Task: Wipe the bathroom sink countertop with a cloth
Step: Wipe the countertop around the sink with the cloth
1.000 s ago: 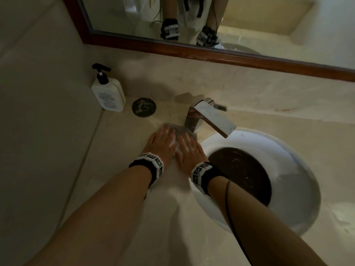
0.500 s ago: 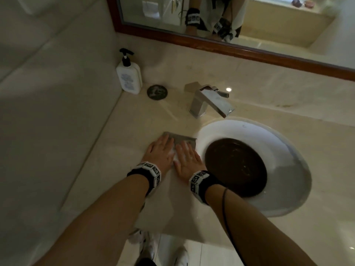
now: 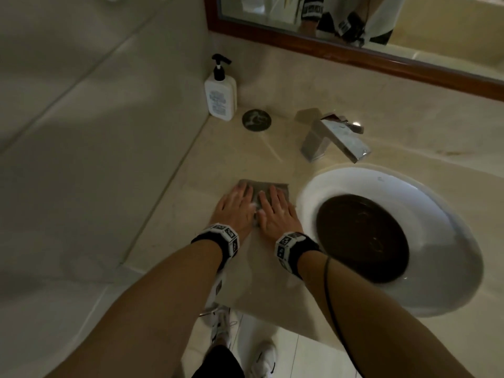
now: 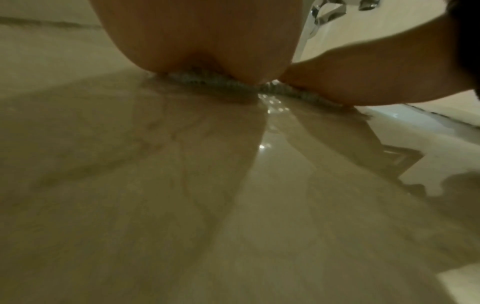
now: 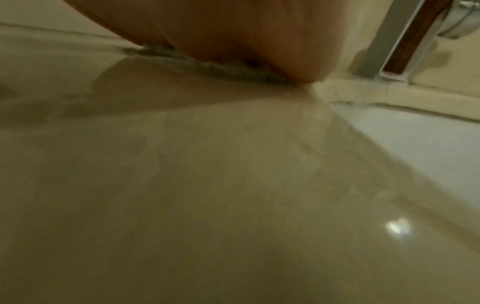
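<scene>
i see my left hand (image 3: 236, 207) and right hand (image 3: 275, 211) side by side, flat on the cloth (image 3: 261, 188), which lies on the surface (image 3: 174, 214) just left of the sink (image 3: 441, 285). the faucet (image 3: 331, 139) stands behind the sink. the bottle (image 3: 220, 98) sits in the far left corner, with the disc (image 3: 256, 120) just right of it.

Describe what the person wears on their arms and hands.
Both forearms are bare, no sleeves or gloves. The left hand and right hand each have a black wrist strap carrying white blocks with black square markings. A thin black cable runs along the right forearm.
</scene>
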{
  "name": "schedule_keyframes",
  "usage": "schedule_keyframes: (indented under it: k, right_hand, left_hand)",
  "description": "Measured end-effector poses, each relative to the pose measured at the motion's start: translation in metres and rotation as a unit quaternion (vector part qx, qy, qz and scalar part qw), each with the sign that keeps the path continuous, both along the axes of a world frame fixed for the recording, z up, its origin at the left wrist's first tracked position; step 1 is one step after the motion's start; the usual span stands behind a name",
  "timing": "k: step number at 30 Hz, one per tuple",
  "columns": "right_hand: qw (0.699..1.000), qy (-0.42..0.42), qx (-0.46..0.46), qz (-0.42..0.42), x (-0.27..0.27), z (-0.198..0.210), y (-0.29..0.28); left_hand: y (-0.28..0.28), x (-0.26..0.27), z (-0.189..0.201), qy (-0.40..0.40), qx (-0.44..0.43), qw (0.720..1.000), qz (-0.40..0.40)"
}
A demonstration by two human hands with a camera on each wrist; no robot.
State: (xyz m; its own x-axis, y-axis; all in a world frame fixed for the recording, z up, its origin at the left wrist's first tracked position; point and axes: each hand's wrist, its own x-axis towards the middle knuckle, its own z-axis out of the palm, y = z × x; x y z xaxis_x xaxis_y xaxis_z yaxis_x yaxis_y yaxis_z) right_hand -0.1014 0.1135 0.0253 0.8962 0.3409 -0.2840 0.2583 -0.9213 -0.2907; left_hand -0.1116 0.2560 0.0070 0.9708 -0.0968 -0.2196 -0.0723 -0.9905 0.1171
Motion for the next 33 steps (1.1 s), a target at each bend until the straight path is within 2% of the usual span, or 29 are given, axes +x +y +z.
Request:
schedule_keyframes:
  k: [6, 11, 17, 24, 30, 33]
  right_hand:
    - [0.999, 0.043, 0.024, -0.019, 0.050, -0.004, 0.024]
    - [0.998, 0.047, 0.005, -0.044, 0.091, 0.003, 0.042]
    - [0.998, 0.012, -0.027, -0.052, 0.118, 0.000, 0.050]
    - [0.998, 0.018, -0.037, -0.039, 0.102, 0.001, 0.050]
    - [0.999, 0.040, -0.028, -0.011, 0.057, 0.002, 0.044]
    - [1.000, -0.007, -0.028, 0.003, 0.026, -0.003, 0.042]
  left_hand:
    - [0.029, 0.052, 0.000, 0.008, -0.006, 1.000, -0.011]
    - [0.045, 0.100, 0.004, 0.013, -0.072, 0.997, -0.016]
    - [0.050, 0.136, 0.004, 0.016, -0.039, 0.998, -0.043]
    - [0.052, 0.120, 0.006, 0.033, -0.037, 0.997, -0.057]
    - [0.048, 0.069, 0.002, 0.000, 0.010, 0.998, -0.054]
    - [0.048, 0.034, -0.002, -0.018, 0.028, 0.998, -0.054]
